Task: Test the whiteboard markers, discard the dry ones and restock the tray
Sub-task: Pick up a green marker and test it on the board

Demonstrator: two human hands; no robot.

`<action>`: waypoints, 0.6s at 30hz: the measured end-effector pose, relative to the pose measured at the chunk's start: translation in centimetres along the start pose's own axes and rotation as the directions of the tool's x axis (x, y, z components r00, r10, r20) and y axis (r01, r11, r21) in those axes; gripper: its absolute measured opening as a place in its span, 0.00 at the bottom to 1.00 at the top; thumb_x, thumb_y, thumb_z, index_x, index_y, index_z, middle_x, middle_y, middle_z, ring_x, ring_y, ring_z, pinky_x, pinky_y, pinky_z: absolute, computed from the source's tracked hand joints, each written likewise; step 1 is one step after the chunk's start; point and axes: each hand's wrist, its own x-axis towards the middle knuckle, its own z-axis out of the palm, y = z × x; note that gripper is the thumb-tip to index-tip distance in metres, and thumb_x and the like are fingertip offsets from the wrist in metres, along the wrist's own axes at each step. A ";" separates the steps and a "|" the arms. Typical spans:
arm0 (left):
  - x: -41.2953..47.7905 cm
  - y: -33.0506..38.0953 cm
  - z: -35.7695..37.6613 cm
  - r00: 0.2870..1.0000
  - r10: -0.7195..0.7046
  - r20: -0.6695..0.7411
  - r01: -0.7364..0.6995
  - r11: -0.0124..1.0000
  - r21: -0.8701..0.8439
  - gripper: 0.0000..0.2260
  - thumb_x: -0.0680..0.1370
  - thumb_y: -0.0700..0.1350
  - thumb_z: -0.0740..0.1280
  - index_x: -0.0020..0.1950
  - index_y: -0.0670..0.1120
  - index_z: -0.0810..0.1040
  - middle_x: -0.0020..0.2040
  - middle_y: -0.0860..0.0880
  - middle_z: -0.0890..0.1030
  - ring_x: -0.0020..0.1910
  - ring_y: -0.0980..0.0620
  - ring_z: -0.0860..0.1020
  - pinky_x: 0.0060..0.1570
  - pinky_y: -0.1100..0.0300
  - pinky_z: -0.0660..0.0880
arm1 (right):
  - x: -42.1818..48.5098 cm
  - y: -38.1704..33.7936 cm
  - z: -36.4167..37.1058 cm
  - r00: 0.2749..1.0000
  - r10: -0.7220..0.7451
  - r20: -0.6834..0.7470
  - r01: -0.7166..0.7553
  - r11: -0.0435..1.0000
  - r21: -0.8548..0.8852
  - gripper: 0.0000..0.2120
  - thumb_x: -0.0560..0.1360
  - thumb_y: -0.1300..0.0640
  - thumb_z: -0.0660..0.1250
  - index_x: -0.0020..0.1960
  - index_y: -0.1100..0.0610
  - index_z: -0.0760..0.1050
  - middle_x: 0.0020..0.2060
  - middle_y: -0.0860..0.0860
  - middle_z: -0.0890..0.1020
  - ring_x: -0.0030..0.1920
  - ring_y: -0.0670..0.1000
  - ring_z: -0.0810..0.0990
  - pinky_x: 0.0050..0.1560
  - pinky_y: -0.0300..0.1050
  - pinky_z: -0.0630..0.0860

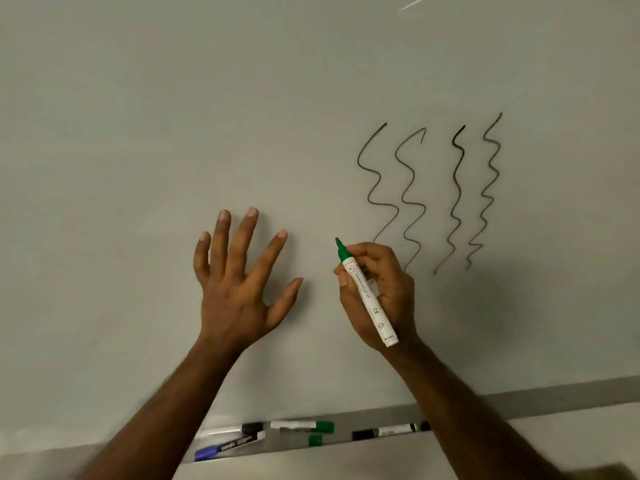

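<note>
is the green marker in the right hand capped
No, the green marker gripped by the right hand shows its bare green tip, pointed up along the whiteboard.

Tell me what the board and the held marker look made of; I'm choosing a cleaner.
The whiteboard: smooth, slightly glossy coating, melamine or enamel perhaps; a glare streak shows top right. The green marker in the right hand: white, printed barrel, probably matte plastic.

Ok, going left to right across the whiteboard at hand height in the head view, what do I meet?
First the left hand, fingers spread → uncapped green marker, gripped by the right hand → dark wavy line → tighter wavy line.
</note>
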 end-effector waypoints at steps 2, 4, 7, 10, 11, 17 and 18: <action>2.1 -1.4 -0.3 0.999 -0.002 -0.037 0.003 0.999 0.040 0.30 0.74 0.60 0.70 0.71 0.47 0.73 0.75 0.37 0.64 0.76 0.34 0.58 0.71 0.34 0.56 | 2.4 -0.4 0.8 0.993 -0.116 -0.023 0.115 0.992 -0.054 0.13 0.73 0.61 0.69 0.57 0.61 0.77 0.44 0.55 0.84 0.42 0.51 0.84 0.42 0.48 0.81; 3.6 -2.4 -0.2 0.998 0.002 -0.069 0.003 0.998 0.067 0.31 0.74 0.60 0.70 0.73 0.47 0.71 0.76 0.37 0.63 0.76 0.34 0.57 0.72 0.35 0.55 | 5.1 -0.7 1.6 0.975 -0.217 -0.044 0.212 0.972 -0.100 0.13 0.73 0.63 0.69 0.56 0.65 0.78 0.43 0.57 0.84 0.40 0.54 0.83 0.40 0.49 0.81; 4.5 -2.7 0.5 0.996 0.007 -0.090 0.001 0.995 0.097 0.33 0.74 0.60 0.69 0.75 0.47 0.68 0.77 0.38 0.60 0.77 0.34 0.56 0.72 0.34 0.52 | 8.8 -1.5 2.5 0.975 -0.193 -0.108 0.184 0.979 -0.093 0.12 0.76 0.58 0.69 0.59 0.60 0.78 0.41 0.56 0.84 0.36 0.56 0.83 0.35 0.52 0.80; 4.5 -2.7 1.1 0.994 0.020 -0.106 -0.006 0.992 0.124 0.35 0.73 0.61 0.69 0.75 0.47 0.66 0.79 0.40 0.57 0.78 0.37 0.54 0.73 0.34 0.51 | 10.1 -1.9 3.0 0.966 -0.189 -0.175 0.166 0.977 -0.136 0.12 0.76 0.57 0.69 0.59 0.55 0.76 0.37 0.52 0.82 0.31 0.52 0.80 0.31 0.50 0.78; 4.4 -2.6 1.2 0.994 0.019 -0.111 -0.005 0.992 0.124 0.35 0.73 0.61 0.68 0.76 0.47 0.66 0.79 0.41 0.57 0.78 0.37 0.54 0.73 0.34 0.51 | 9.8 -1.7 3.1 0.963 -0.203 -0.176 0.177 0.972 -0.153 0.12 0.76 0.58 0.69 0.59 0.57 0.77 0.37 0.50 0.81 0.30 0.50 0.78 0.31 0.49 0.78; 3.7 -2.6 1.6 0.992 0.033 -0.119 -0.019 0.993 0.115 0.34 0.74 0.61 0.66 0.76 0.48 0.64 0.80 0.43 0.56 0.78 0.38 0.54 0.73 0.35 0.52 | 6.1 0.0 3.1 0.978 -0.176 -0.108 0.156 0.972 -0.173 0.12 0.77 0.53 0.67 0.59 0.56 0.77 0.42 0.50 0.82 0.38 0.47 0.81 0.37 0.47 0.80; 3.5 -2.7 1.7 0.993 0.030 -0.118 -0.016 0.993 0.116 0.34 0.74 0.61 0.67 0.76 0.48 0.64 0.80 0.43 0.55 0.78 0.39 0.54 0.73 0.36 0.52 | 5.9 0.1 3.1 0.979 -0.146 -0.140 0.128 0.983 -0.129 0.11 0.77 0.54 0.67 0.58 0.55 0.76 0.41 0.49 0.81 0.38 0.47 0.81 0.37 0.47 0.80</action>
